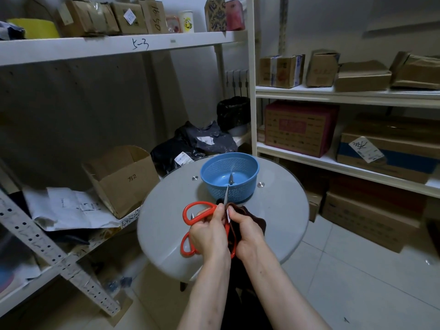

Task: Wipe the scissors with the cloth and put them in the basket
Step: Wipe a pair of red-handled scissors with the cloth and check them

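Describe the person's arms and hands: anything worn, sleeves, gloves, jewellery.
Both arms are bare as far as the view shows: no sleeves on the left forearm or right forearm. The left hand and right hand wear no gloves; no watch, bracelet or ring shows.

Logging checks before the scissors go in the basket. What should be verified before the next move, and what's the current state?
1. Grip: the left hand grips the scissors: ok.
2. Wipe contact: the right hand holds the cloth against the blade: ok.
3. The blade is wiped clean: cannot tell.
4. The basket stands upright on the table, just beyond the hands: ok.
5. The blade points away from the person, toward the basket: ok.
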